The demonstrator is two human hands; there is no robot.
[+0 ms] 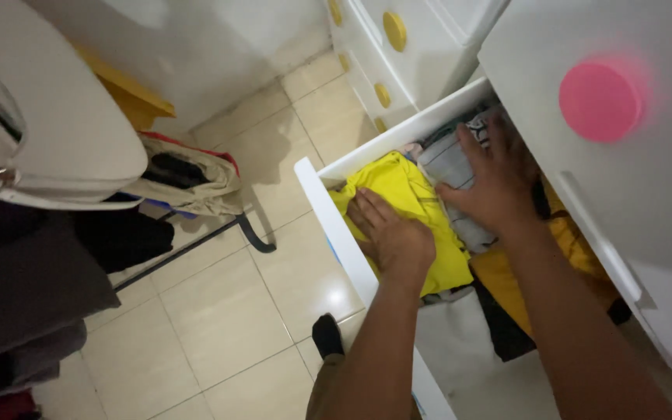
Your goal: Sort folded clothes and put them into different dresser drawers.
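Yellow shirt [410, 194] lies in open white drawer [328, 202] — left hand [390, 233] flat on it, right hand [491, 183] flat on grey garment [449, 167] just beside, neither grip closed.

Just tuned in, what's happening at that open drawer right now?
A person is leaning over an open white drawer packed with folded clothes. The left hand lies flat on a yellow garment near the drawer's front. The right hand presses down on a grey folded cloth deeper inside, under the drawer above, which has a pink knob. An orange garment lies beside the right forearm. Neither hand is lifting anything. A beige bag sits on the tiled floor.
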